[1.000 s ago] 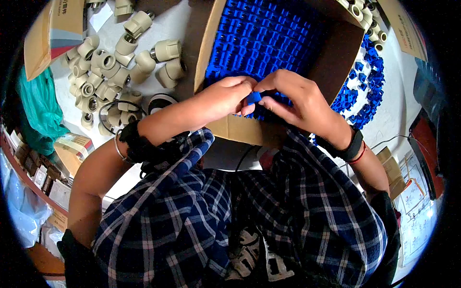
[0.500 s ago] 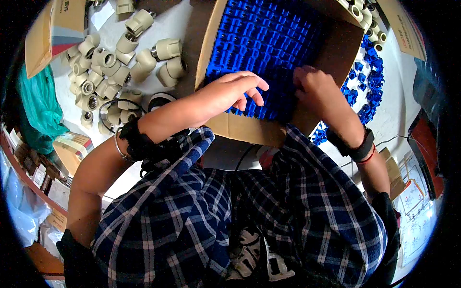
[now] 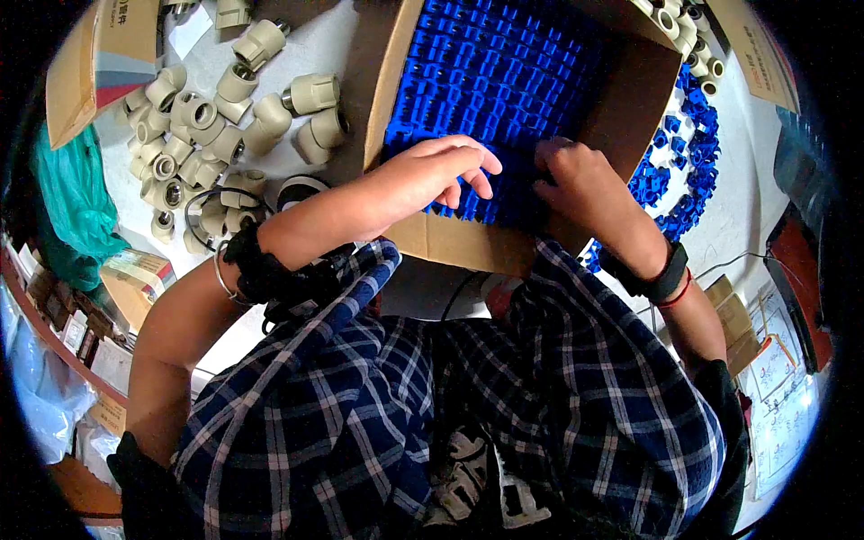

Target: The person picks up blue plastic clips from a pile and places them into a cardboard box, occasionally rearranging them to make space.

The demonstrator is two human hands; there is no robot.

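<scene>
A cardboard box (image 3: 463, 241) stands open in front of my knees, lined with tight rows of small blue plastic pieces (image 3: 486, 81) that look like pipe clips. My left hand (image 3: 447, 171) hovers over the near left part of these rows, its fingers loosely bent and apart, with nothing in them. Inside the near right part of the box is my right hand (image 3: 580, 180), knuckles up and fingers curled down toward the pieces. Its fingertips are in shadow, so what they pinch is hidden.
Beige pipe fittings (image 3: 202, 135) lie heaped on the floor at left. Loose blue pieces (image 3: 688, 171) are scattered right of the box, with more beige fittings (image 3: 675, 22) beyond. A green plastic bag (image 3: 76, 202) and another carton (image 3: 103, 67) sit at far left.
My right hand has shifted slightly left, toward the middle of the box. My left hand has hardly moved.
</scene>
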